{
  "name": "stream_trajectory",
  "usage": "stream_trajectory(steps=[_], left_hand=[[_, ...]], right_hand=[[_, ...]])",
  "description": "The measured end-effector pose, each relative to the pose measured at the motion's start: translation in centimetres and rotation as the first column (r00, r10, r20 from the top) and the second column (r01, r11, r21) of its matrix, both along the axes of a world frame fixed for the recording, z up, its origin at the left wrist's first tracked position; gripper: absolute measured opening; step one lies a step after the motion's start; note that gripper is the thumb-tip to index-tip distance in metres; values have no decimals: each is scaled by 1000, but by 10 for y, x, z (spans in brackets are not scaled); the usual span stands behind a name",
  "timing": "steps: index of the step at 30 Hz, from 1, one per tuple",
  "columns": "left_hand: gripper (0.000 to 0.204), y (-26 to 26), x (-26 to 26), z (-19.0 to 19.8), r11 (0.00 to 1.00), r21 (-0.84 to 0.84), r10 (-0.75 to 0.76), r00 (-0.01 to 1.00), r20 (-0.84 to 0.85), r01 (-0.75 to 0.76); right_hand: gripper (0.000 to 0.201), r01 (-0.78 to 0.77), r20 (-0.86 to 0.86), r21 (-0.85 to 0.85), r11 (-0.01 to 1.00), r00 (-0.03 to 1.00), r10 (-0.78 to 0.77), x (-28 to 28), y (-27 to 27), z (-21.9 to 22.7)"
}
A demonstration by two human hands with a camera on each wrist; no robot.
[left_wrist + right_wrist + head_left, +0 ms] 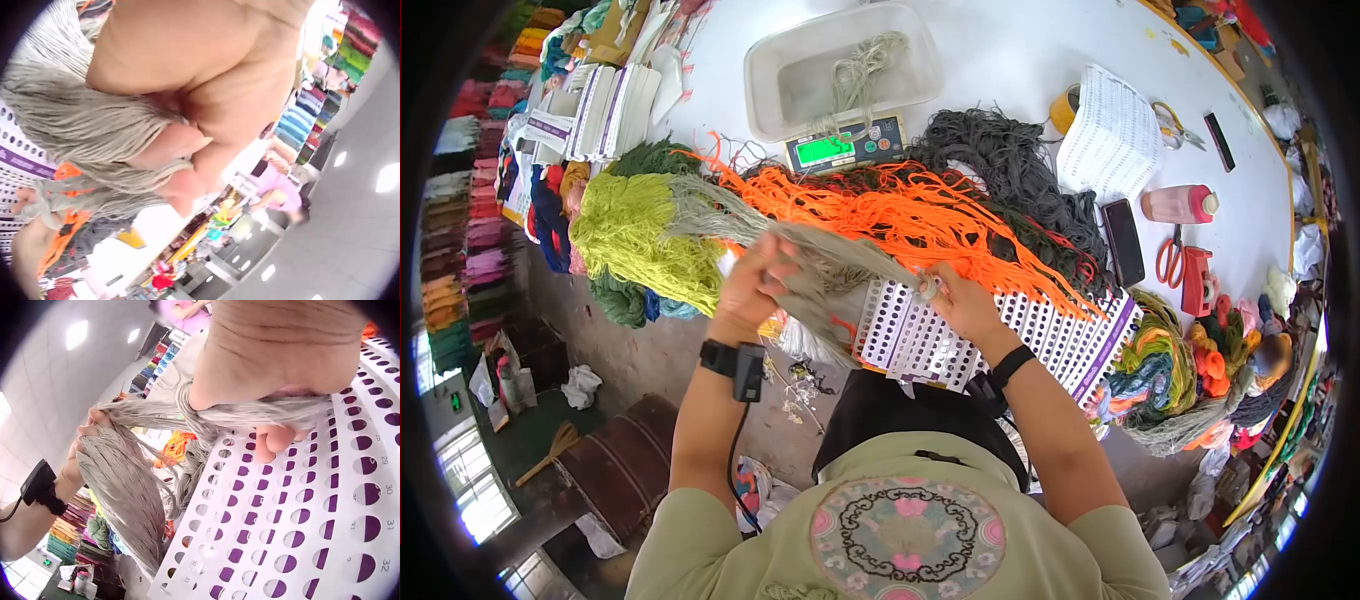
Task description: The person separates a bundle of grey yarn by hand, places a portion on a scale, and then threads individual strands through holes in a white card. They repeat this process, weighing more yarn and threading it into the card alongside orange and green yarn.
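A hank of grey yarn stretches between the two hands. The left hand curls its fingers through the loose strands, which hang down past it in the right wrist view. At the hank's gathered end, the right hand grips the bundle, and a loop of yarn wraps around it beside the thumb. Beneath the right hand lie white cards with rows of punched holes. Bright orange yarn spreads just beyond the hands.
Lime-green yarn hangs over the table edge at the left, dark grey yarn lies behind. A digital scale stands before a plastic tub. At right are a phone, a pink bottle and red-handled scissors.
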State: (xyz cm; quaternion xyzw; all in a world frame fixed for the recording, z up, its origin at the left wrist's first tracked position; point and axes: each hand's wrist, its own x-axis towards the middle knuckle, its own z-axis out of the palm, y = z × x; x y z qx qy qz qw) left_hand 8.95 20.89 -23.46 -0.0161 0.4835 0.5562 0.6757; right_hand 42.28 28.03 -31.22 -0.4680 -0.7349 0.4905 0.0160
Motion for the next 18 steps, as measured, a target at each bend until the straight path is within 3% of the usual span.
stream_trajectory(steps=[1,2,3,4,5,7,8,9,10,12,13,15,18], left_hand=[[16,5,-13,-3,985,66,153,983,107,-160],[16,13,-18,-1,985,62,156,982,104,-163],[15,21,-25,3,926,35,377,917,-134,-376],[15,25,-28,6,820,62,549,752,-365,-569],[15,26,-18,7,819,63,550,750,-366,-570],[8,24,31,-4,975,57,205,774,-599,-215],[15,20,54,-13,1000,15,10,813,-582,-1],[23,19,78,-21,977,-17,-186,810,-557,213],[14,21,103,-20,919,-83,-343,681,-646,385],[16,21,132,-49,815,-2,-335,468,-818,580],[16,23,139,-54,815,2,-335,474,-814,579],[14,27,147,-64,647,-282,-362,-40,-931,709],[12,33,133,-81,559,-312,-401,-79,-913,768]], right_hand=[[46,-3,-1,-3,1000,1000,3,-1,-1,-1],[42,5,8,25,1000,1000,-6,-1,-2,-2],[40,13,15,55,998,1000,-14,-3,-3,-4],[40,10,13,53,999,1000,-11,-4,-4,-1],[42,6,38,45,999,999,-7,-5,-3,3],[45,1,65,29,1000,998,-3,-7,-5,4],[44,18,48,86,996,999,-22,-8,-7,2],[43,36,30,145,989,999,-41,-9,-8,1],[43,34,32,145,989,999,-39,-9,-8,1],[45,41,39,140,989,998,-47,-9,-8,3],[45,39,47,139,989,998,-46,-9,-8,7],[32,43,47,147,988,998,-51,-9,-8,13],[17,77,-49,283,956,997,-66,-8,-12,-3]])
